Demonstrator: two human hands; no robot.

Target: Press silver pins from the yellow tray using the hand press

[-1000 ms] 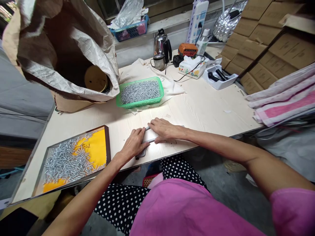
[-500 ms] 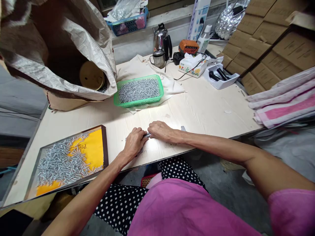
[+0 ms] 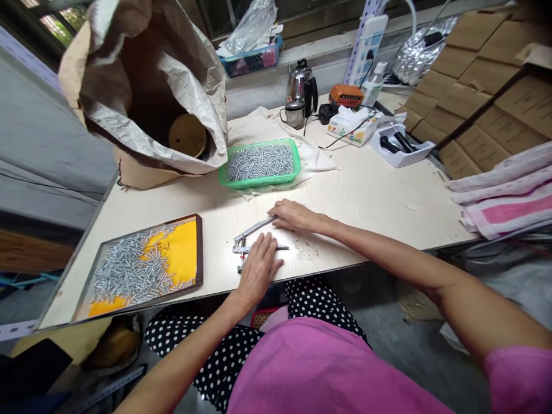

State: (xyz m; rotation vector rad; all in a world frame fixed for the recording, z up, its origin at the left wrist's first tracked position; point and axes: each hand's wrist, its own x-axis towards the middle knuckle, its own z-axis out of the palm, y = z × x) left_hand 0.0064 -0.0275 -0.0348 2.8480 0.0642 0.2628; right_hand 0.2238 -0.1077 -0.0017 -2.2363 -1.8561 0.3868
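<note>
A metal plier-like hand tool [image 3: 252,230] lies spread on the table, with two long handles and a spring between them at the left end. My right hand [image 3: 297,215] has its fingers curled on the tip of the upper handle. Over the lower handle rests my left hand [image 3: 259,267], fingers stretched out and lying flat, covering part of it. Left of that hand, a brown-edged tray [image 3: 199,250] with a yellow lining carries a heap of small silver screw-like pieces [image 3: 129,267]. More such pieces fill a green basket [image 3: 259,183] beyond my hands.
A large open woven sack [image 3: 172,164] stands at the back left, a round yellowish thing inside. Toward the back are a metal kettle [image 3: 302,86], a cup [image 3: 295,115], an orange battery [image 3: 346,95], a tissue pack [image 3: 351,126] and a white tray [image 3: 403,155]. Cardboard boxes [image 3: 478,92] bound the right.
My hands were close together around the tool; now they are apart and its handles are spread. The left hand has flattened out. The view has shifted, moving the scene rightward.
</note>
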